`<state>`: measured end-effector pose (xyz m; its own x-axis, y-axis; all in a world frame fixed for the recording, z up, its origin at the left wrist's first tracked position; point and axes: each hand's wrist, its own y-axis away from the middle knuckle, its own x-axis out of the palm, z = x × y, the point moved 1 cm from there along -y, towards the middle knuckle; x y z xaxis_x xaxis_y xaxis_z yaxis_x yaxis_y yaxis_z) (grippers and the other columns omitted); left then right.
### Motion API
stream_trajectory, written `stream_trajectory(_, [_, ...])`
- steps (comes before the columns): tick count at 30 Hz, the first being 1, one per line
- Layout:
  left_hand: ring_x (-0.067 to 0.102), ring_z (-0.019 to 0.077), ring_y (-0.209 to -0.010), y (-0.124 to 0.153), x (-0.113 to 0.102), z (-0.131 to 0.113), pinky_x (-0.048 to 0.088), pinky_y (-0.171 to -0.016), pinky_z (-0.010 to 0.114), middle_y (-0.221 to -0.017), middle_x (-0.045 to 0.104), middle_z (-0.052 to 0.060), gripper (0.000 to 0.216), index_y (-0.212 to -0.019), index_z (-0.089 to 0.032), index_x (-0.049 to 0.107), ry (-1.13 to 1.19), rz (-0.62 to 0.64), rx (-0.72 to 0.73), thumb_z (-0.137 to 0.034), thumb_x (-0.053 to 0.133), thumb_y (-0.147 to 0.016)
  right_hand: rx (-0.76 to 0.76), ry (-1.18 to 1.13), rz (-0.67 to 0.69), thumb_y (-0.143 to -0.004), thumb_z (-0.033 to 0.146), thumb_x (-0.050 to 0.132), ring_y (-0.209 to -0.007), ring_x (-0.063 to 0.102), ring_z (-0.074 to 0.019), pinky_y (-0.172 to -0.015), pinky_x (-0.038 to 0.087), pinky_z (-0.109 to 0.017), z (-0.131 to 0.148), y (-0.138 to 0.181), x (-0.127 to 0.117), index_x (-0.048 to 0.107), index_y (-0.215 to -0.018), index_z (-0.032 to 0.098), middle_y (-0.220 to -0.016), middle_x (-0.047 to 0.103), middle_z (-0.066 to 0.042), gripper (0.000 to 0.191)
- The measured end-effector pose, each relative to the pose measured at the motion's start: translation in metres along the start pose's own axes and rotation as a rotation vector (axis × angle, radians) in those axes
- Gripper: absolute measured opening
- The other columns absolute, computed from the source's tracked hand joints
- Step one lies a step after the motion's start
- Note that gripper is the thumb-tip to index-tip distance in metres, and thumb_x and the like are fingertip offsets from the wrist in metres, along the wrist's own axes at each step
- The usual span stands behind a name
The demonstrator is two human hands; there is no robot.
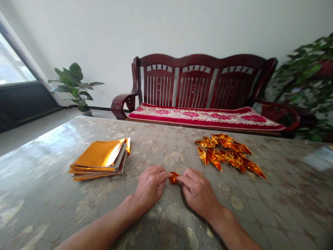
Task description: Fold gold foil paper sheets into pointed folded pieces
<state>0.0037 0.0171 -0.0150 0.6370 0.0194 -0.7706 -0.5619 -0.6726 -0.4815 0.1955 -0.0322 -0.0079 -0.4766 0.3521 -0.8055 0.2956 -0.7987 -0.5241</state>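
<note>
A small folded piece of shiny gold foil paper (pixel 173 177) is between my two hands, just above or on the table. My left hand (pixel 151 183) is closed, its index finger and thumb at the left end of the folded paper. From the other side my right hand (pixel 198 190) is closed too, with its fingertips on the right end. Part of the paper is hidden by the fingers. To the left lies a stack of square gold foil sheets (pixel 97 154). Several finished-looking folded gold foil shapes (pixel 229 156), pointed at both ends, lie in a loose group to the right.
The table (pixel 104 205) has a patterned, glossy cover. Behind it stands a dark red wooden bench (pixel 195 83) with a red floral cushion (pixel 187 114). Potted plants (pixel 74 83) stand at both sides. A blurred clear plastic item (pixel 321 158) is at the right edge.
</note>
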Motion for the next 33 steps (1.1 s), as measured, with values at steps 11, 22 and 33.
stream_trajectory(11, [0.059,0.0176,-0.08,0.0001,0.0029,0.0015,0.043,-0.075,0.029,-0.082,0.065,0.002,0.026,-0.084,-0.022,0.07,-0.021,0.016,0.002,-0.006,0.05,-0.089,-0.033,-0.024,0.037,-0.084,0.003,0.048,-0.075,0.051,-0.018,-0.068,0.037,-0.031,0.0024,-0.0011,-0.0024,0.069,-0.082,0.022,-0.075,0.055,-0.003,0.028])
stream_trajectory(22, [0.06,0.0179,-0.081,0.0012,0.0019,-0.0017,0.042,-0.076,0.03,-0.082,0.065,0.002,0.024,-0.082,-0.021,0.068,0.009,-0.022,-0.03,-0.003,0.051,-0.085,0.026,-0.016,0.01,-0.081,0.002,0.047,-0.077,0.051,-0.0191,-0.07,0.037,-0.031,0.0022,0.0003,0.001,0.065,-0.08,0.019,-0.075,0.053,-0.003,0.025])
stream_trajectory(33, [0.06,0.0169,-0.078,-0.0001,0.0018,-0.0004,0.042,-0.073,0.028,-0.079,0.064,0.0,0.019,-0.084,-0.021,0.063,0.057,-0.072,-0.07,-0.007,0.051,-0.086,0.042,-0.114,-0.091,-0.082,0.003,0.047,-0.084,0.057,-0.0207,-0.077,0.043,-0.032,-0.0032,0.003,0.0036,0.062,-0.099,0.02,-0.086,0.063,-0.004,0.028])
